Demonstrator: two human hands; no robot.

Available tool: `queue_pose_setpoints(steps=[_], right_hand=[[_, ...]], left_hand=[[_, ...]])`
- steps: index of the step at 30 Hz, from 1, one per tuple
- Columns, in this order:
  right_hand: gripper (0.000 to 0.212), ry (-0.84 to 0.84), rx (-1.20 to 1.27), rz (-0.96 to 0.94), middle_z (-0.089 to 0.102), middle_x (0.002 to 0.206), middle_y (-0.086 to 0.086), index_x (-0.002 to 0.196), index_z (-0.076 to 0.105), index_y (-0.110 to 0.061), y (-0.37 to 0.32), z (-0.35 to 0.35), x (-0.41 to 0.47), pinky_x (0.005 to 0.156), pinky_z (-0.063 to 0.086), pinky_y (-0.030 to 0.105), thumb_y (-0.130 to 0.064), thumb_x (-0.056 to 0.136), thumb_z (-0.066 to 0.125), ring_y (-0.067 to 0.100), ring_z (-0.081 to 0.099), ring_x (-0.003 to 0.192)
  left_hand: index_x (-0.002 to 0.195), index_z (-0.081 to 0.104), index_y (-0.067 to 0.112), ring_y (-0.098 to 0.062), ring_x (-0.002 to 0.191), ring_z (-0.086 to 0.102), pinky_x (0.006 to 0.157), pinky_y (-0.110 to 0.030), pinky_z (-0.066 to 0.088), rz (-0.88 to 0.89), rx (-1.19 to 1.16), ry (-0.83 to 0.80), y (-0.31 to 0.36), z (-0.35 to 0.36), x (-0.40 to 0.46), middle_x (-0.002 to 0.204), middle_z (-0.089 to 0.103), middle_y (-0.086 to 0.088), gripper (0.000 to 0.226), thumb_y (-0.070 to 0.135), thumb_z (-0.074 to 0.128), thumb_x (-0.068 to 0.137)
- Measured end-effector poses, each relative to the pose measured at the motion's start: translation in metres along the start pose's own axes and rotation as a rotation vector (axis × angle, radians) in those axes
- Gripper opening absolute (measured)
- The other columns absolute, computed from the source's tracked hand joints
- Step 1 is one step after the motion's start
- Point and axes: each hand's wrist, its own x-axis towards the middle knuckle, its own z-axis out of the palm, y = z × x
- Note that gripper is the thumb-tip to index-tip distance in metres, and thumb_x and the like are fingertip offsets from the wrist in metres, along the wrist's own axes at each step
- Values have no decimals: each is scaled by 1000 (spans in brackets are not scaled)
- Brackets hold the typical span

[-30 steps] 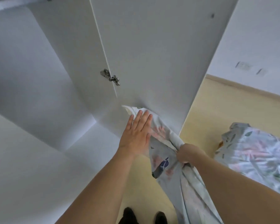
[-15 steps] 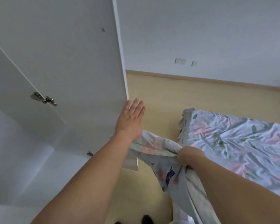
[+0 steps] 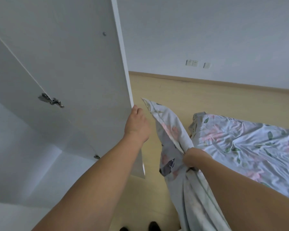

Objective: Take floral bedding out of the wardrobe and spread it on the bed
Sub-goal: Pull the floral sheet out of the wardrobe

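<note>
- Over on the far left, the wardrobe [image 3: 23,147] interior is seen standing open, with a metal hinge [image 3: 51,101] showing where the door [image 3: 77,67] is hung.
- A second ago the left hand [image 3: 137,125] was laid flat on the fabric by the door; now its fingers are curled over the door's outer edge, so the cloth isn't being touched by it anymore. Looks like the door is about to be swung shut, though that's only a guess.
- Next to it, the floral bedding [image 3: 172,144] is held fully clear of the wardrobe, bunched and hanging toward the floor [image 3: 173,90], one corner poking upward. Earlier it was still pressed against the door, so the "take it out" part can be called done.
- The right hand [image 3: 193,158] is clenched tight around a gathered fold of that bedding, same grip as before.
- Far right, the bed [image 3: 250,144] is already covered with a matching floral sheet, and more of it has come into view as the head was turned. Spreading is what's left; the held piece hasn't been brought over the bed yet.
</note>
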Motion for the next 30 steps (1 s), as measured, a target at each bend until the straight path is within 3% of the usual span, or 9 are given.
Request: queue_pose_setpoints(steps=[2,5,9,12,14,18,24,27,30], right_hand=[[21,7,-24,-46,61,104,10,107,56,-9,-8,0,1,94,51,38,-18,89,51,29,61,106],[8,19,-62,-133,64,117,12,81,57,-16,-19,3,6,93,51,39,-19,88,53,30,61,111],[28,-47,-265,-220,63,109,12,112,61,-6,-44,11,8,93,51,37,-18,90,48,29,61,103],[32,-120,-453,-296,62,108,14,115,58,0,-70,16,5,93,50,38,-17,91,45,30,55,91],[34,-140,-526,-343,61,120,16,119,57,1,-89,18,-1,93,48,37,-18,93,46,27,50,89],[38,-146,-635,-443,60,124,11,125,56,-5,-126,26,-12,91,47,34,-25,93,53,24,55,95],[37,-182,-809,-580,59,108,10,125,55,-3,-173,48,-20,79,44,32,-21,93,49,25,52,88],[38,-180,-868,-636,63,120,13,124,58,-1,-192,59,-27,81,46,32,-25,94,52,24,53,88],[37,-182,-914,-682,62,106,8,122,58,0,-212,70,-34,75,43,29,-24,94,53,23,54,86]], left_hand=[[104,68,16,-28,106,47,99,-43,32,-4,-44,4,-2,-5,-6,109,64,-7,30,19,42,89],[98,68,23,-22,99,49,82,-35,30,-70,-133,-104,-1,1,-16,101,65,-1,24,19,46,88],[116,61,24,-21,105,55,92,-34,39,-79,3,-331,-2,21,-31,114,63,-1,29,24,51,89],[131,51,22,-9,96,56,83,-23,48,-15,-71,-466,-8,43,-48,122,60,-1,41,27,53,90],[127,55,21,-16,105,56,92,-34,45,-23,-22,-512,-18,49,-60,121,60,2,43,23,57,84],[121,58,26,-17,109,56,97,-37,42,-198,-138,-528,-28,69,-83,117,61,6,31,24,54,90],[100,62,15,-23,88,54,66,-32,39,-551,-367,-448,-61,103,-127,95,63,-5,24,23,41,92],[113,53,11,-29,99,49,71,-37,41,-763,-467,-344,-82,127,-154,111,56,-12,30,27,43,90],[131,47,13,-35,118,42,94,-45,38,-890,-465,-298,-100,156,-185,132,45,-15,45,31,38,91]])
